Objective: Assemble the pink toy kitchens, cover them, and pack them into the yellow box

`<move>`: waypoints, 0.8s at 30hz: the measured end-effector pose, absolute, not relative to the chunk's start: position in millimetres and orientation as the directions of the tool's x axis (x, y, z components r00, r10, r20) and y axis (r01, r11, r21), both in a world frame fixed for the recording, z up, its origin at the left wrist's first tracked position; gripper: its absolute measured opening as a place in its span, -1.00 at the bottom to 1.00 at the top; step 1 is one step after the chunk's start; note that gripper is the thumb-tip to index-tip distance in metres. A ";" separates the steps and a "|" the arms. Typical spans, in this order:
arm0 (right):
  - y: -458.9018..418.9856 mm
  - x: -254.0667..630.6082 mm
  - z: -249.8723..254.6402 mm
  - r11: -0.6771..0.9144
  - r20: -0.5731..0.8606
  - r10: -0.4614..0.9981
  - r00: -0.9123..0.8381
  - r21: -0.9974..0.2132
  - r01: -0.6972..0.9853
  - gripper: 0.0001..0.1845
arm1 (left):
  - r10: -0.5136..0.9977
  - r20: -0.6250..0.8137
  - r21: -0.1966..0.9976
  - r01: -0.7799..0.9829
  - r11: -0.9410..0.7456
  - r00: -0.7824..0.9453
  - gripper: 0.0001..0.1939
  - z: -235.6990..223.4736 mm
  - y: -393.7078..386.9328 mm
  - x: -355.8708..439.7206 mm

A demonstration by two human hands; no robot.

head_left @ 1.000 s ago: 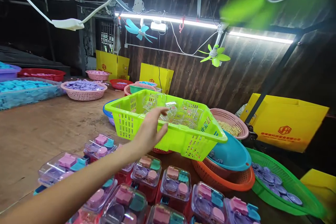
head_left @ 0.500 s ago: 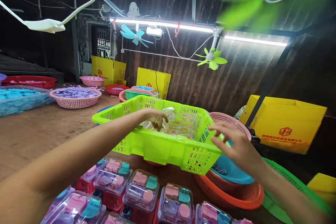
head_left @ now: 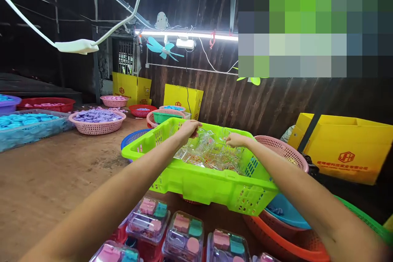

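A lime green plastic basket (head_left: 199, 180) sits in front of me, holding a heap of clear plastic trays (head_left: 211, 155). Both my arms reach into it. My left hand (head_left: 188, 129) is over the far left part of the heap, its fingers curled down onto a clear tray. My right hand (head_left: 233, 140) is near the middle of the heap, its fingers pinched on the edge of another clear tray. In front of the basket stand several packed clear boxes (head_left: 184, 233) with pink, teal and purple pieces inside.
The basket rests on stacked bowls: a blue one (head_left: 285, 217) in an orange basket (head_left: 276, 243), a pink basket (head_left: 284, 149) behind. On the brown table are a pink basket of purple pieces (head_left: 96, 118) and a blue tray (head_left: 27, 125). Yellow cartons (head_left: 340, 151) stand at right.
My right hand came in over the basket's rim and now pinches a clear tray. My left hand moved from the basket's near side to the far left of the heap.
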State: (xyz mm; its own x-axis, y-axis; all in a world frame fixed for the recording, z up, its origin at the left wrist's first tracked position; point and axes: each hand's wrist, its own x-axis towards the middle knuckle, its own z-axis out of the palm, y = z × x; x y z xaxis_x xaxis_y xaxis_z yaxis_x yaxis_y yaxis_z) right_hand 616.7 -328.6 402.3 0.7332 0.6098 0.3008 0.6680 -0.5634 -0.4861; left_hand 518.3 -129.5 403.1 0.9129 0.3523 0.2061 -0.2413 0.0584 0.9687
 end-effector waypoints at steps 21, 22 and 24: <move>-504.4 383.1 380.3 -0.403 0.545 0.425 0.723 -0.601 0.690 -0.32 | -0.381 -0.179 0.917 0.294 0.268 0.907 -0.82 385.7 -252.3 352.7; -515.1 375.9 378.9 -0.486 0.591 0.491 0.640 -0.424 0.764 -0.22 | -0.400 -0.215 0.913 0.329 0.240 0.891 -0.82 378.0 -261.4 349.0; -531.1 359.6 377.7 -0.538 0.512 0.700 0.499 -0.083 0.839 -0.17 | -0.469 -0.282 0.892 0.408 0.193 0.837 -0.82 365.2 -281.4 343.3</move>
State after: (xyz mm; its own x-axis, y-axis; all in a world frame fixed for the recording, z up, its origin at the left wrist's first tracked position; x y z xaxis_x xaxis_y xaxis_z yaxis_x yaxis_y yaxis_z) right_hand 359.6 -531.1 377.7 0.4986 0.6995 0.5120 0.8392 -0.5376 -0.0827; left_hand 343.3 -281.4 365.2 0.8373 -0.4687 -0.2815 0.4082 0.1932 0.8922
